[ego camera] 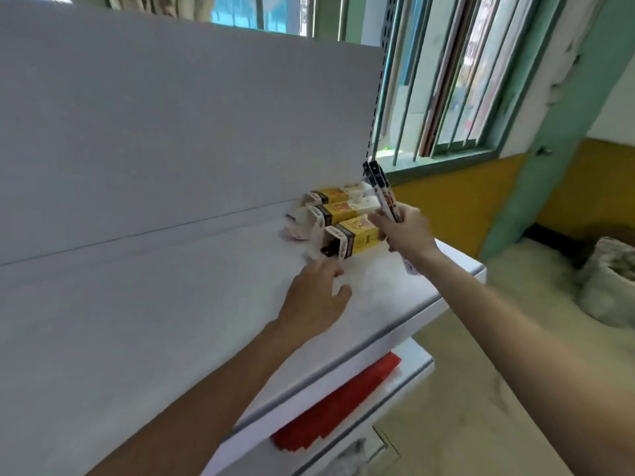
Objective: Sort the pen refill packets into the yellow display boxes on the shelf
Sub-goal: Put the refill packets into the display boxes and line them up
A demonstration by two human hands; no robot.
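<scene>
The white shelf (165, 331) runs along a white back panel (171, 115), its front edge rounded; three yellow display boxes lie on their sides at its far right end, side by side and touching; the far box (335, 194) sits against the panel, the middle box (343, 211) beside it, the near box (360, 237) closest to the front edge; their open ends face left; small white-and-red pieces (294, 233), too blurred to name, lie just left of them; a lower shelf (417, 367) carries a flat red stack (343, 403).

No legible text on anything
</scene>
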